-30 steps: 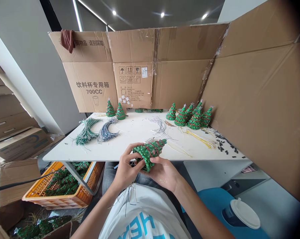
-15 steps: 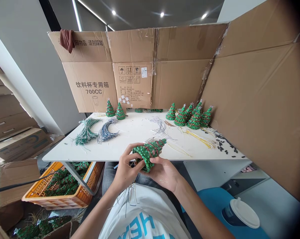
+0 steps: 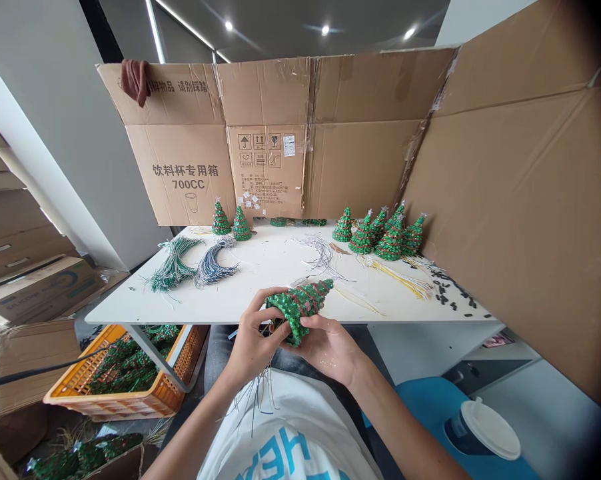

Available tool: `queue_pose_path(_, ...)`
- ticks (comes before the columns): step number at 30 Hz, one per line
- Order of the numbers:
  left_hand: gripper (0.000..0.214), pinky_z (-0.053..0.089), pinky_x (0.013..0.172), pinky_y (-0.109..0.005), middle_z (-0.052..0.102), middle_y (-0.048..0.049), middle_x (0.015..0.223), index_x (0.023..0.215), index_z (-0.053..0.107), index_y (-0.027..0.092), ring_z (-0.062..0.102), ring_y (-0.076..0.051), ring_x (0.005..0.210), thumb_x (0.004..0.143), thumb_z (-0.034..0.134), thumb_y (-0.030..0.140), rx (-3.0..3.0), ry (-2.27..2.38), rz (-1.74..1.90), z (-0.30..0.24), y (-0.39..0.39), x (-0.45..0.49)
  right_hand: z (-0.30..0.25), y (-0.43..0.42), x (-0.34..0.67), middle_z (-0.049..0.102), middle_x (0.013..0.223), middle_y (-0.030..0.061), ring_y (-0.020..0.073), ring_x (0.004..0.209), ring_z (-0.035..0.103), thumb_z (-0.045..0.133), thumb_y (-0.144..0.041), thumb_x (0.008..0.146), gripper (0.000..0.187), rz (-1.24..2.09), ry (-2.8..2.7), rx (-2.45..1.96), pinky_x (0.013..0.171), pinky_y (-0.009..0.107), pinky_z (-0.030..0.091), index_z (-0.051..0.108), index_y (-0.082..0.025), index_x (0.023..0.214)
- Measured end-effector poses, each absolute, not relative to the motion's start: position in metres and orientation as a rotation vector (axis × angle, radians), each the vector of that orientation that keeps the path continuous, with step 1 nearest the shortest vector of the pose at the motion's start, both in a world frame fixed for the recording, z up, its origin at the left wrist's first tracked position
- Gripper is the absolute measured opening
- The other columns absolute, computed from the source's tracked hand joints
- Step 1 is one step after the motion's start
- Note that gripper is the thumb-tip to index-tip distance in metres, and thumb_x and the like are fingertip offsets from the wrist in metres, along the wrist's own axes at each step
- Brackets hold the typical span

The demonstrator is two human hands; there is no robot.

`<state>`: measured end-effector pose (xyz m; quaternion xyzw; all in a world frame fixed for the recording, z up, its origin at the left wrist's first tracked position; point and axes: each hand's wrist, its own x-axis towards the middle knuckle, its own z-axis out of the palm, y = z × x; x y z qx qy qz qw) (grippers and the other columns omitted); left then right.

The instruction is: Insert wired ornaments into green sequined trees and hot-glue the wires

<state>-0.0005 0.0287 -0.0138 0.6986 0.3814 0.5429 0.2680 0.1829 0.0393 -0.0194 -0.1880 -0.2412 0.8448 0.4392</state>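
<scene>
Both hands hold a small green beaded Christmas tree [image 3: 308, 300] with red garland, tilted on its side over the table's front edge, its tip toward the right. My left hand [image 3: 260, 327] is closed around the base, thumb and fingers at the open underside. My right hand [image 3: 328, 343] grips the lower side of the base, its thumb pressed on the beads. Thin loose wires [image 3: 260, 393] hang below the tree over my white shirt. What the left fingertips touch inside the base is hidden.
On the white table [image 3: 275, 257] lie green wires [image 3: 173, 267], blue wires [image 3: 215, 263] and yellow wires [image 3: 400, 277]. Several finished trees [image 3: 390, 237] stand at the back right, two at the back left. Cardboard walls [image 3: 365, 160] enclose it. An orange crate [image 3: 115, 403] stands below left.
</scene>
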Motion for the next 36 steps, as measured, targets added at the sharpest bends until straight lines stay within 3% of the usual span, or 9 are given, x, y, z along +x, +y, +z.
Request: queue_pose_path(36, 0.018, 0.051, 0.105, -0.038, 0.066, -0.0078, 0.144, 0.080, 0.077, 0.023, 0.065, -0.028, 0.130, 0.094, 0.071, 0.014, 1.859, 1.027, 1.468, -0.0176, 0.0304, 0.0010, -0.0234, 0.0417, 0.1844, 0.084, 0.107, 0.0028, 0.0220, 0.102, 0.075, 0.086, -0.009, 0.079, 0.034, 2.105, -0.581, -0.493, 0.102, 0.048, 0.061, 0.076, -0.022, 0.110)
